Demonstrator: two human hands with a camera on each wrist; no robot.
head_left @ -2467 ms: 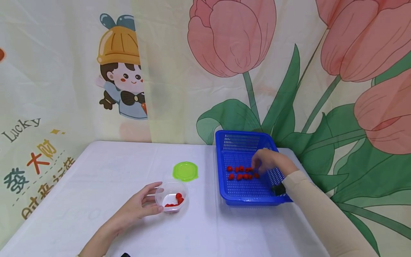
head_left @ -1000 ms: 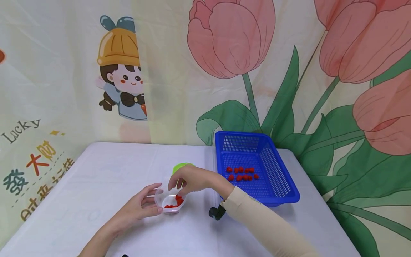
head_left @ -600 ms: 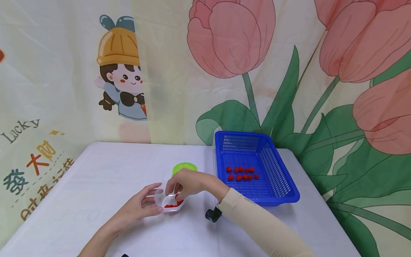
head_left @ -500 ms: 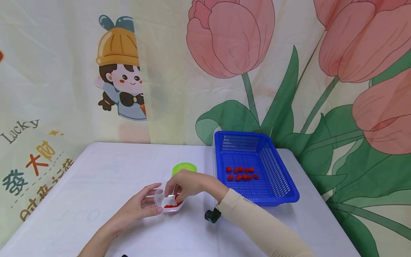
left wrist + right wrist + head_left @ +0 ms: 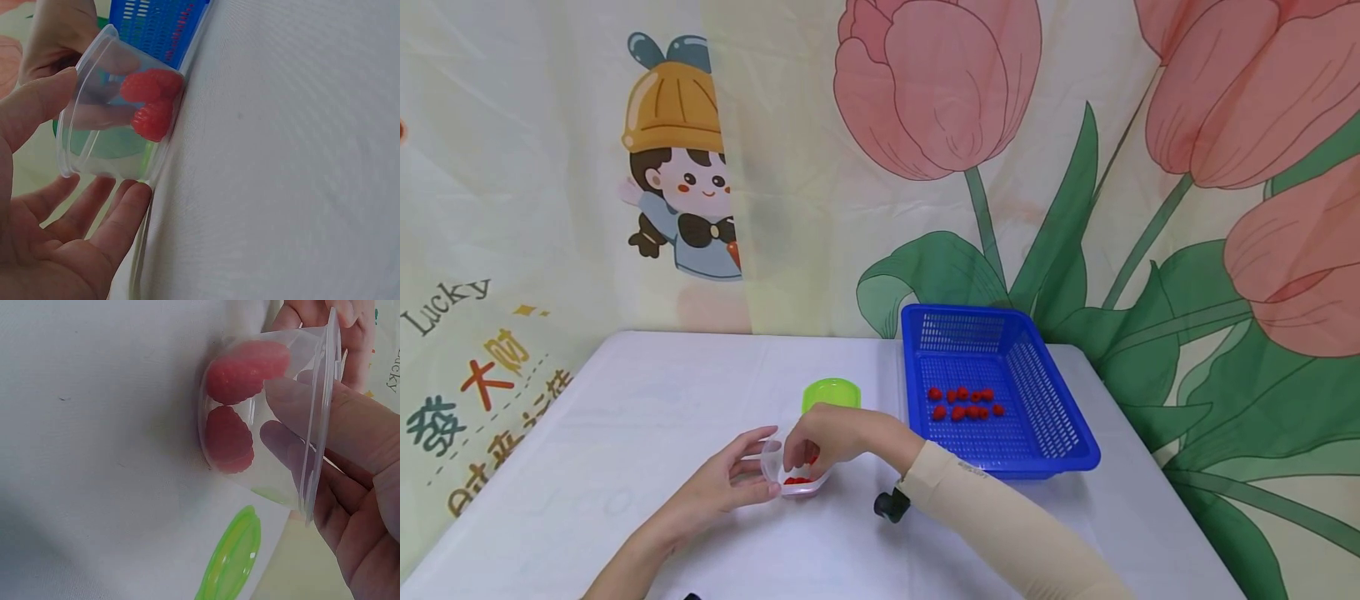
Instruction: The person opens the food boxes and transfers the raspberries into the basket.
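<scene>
A clear plastic cup (image 5: pixel 801 490) stands on the white-covered table with several red raspberries (image 5: pixel 153 103) at its bottom. My left hand (image 5: pixel 730 475) holds it from the left, thumb at the rim and fingers along the far side. My right hand (image 5: pixel 831 433) reaches down into the cup from the right. In the right wrist view its thumb tip meets the upper raspberry (image 5: pixel 244 372), while the other fingertips stand apart from the thumb with nothing between them. Another raspberry (image 5: pixel 229 440) lies beside it. Behind the right hand is a green lid (image 5: pixel 832 390), partly hidden.
A blue perforated basket (image 5: pixel 1015 467) stands at the back right, with two rows of raspberries (image 5: pixel 958 412) on its floor. A black wrist camera (image 5: pixel 892 505) hangs below the right sleeve. A printed curtain (image 5: pixel 797 167) hangs behind the table (image 5: pixel 647 400).
My right hand has come from the basket to the cup and lowered its fingers inside, shifting slightly left. The left hand and cup have stayed in place.
</scene>
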